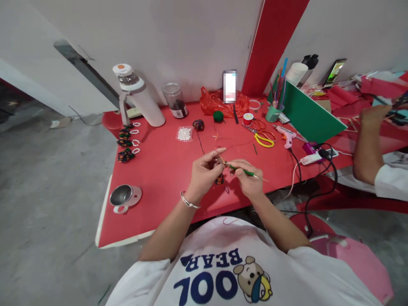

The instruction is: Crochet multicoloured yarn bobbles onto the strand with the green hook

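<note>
My left hand [204, 172] is closed in a pinch on a small dark crocheted piece [219, 179] of multicoloured yarn, held above the red table [159, 165]. My right hand [247, 176] grips a green crochet hook [248, 172], whose tip meets the piece between my hands. A thin strand of yarn runs from my hands back to a dark yarn ball [198, 124]. A silver bangle sits on my left wrist.
On the table are a white flask [140, 95], a jar [174, 100], a bead packet [184, 134], finished yarn flowers [125, 142], a metal cup [121, 196], yellow scissors [264, 139], a glue gun [287, 136] and a phone [230, 86]. Another person's arm [366, 140] is at the right.
</note>
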`<control>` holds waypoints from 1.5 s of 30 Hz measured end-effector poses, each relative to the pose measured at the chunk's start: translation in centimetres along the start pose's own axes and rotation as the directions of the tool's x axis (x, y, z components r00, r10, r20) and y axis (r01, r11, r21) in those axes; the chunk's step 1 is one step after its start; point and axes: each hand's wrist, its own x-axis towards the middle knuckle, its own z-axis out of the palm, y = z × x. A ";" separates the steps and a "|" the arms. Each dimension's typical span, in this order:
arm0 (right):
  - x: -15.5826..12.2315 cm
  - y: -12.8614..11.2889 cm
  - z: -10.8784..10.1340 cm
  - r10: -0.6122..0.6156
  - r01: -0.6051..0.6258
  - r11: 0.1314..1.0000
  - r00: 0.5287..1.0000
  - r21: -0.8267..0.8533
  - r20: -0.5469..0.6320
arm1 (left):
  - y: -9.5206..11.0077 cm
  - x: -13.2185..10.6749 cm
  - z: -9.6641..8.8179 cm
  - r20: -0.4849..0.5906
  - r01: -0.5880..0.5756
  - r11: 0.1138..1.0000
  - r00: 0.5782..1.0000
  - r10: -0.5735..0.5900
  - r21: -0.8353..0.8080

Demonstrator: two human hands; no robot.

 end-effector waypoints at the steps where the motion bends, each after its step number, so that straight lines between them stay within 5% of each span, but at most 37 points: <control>1: -0.3 -0.1 0.7 -0.074 0.068 0.992 0.996 -0.102 -0.049 | -0.5 -0.3 0.4 -0.077 -0.054 0.998 0.995 0.057 0.040; 3: -0.6 -0.3 1.8 -0.226 0.191 0.940 0.969 -0.283 -0.098 | -1.2 -0.7 1.1 -0.169 -0.119 0.990 0.977 0.129 0.069; 6: -0.6 -0.3 2.5 -0.336 0.272 0.884 0.935 -0.379 -0.112 | -1.6 -0.8 1.4 -0.187 -0.080 0.995 0.980 0.067 -0.061; 12: 0.0 0.5 1.6 -0.268 0.259 0.957 0.962 -0.134 -0.052 | 0.0 0.0 0.0 0.001 0.176 0.900 0.981 -0.192 -0.399; 17: 0.9 0.4 -0.6 -0.293 0.298 0.953 0.953 -0.059 0.082 | 0.7 0.1 -1.4 0.114 0.284 0.899 0.959 -0.261 -0.333; 29: 3.1 -2.2 -3.5 -0.281 0.314 0.948 0.900 -0.046 0.334 | 1.8 0.7 -3.4 0.253 0.308 0.941 0.930 -0.267 -0.141; 36: 3.2 -1.3 -4.0 -0.093 0.067 0.994 0.938 0.089 0.333 | 1.2 1.0 -3.3 0.344 0.290 0.953 0.907 -0.244 -0.087; 40: 1.6 -0.4 -1.8 -0.042 0.020 0.993 0.982 0.120 0.185 | 0.4 0.5 -1.6 0.275 0.198 0.978 0.946 -0.173 -0.068; 45: -0.2 -0.6 0.3 -0.274 0.257 0.915 0.962 -0.312 -0.013 | -1.0 -0.1 0.5 -0.066 0.003 0.999 0.998 0.001 0.048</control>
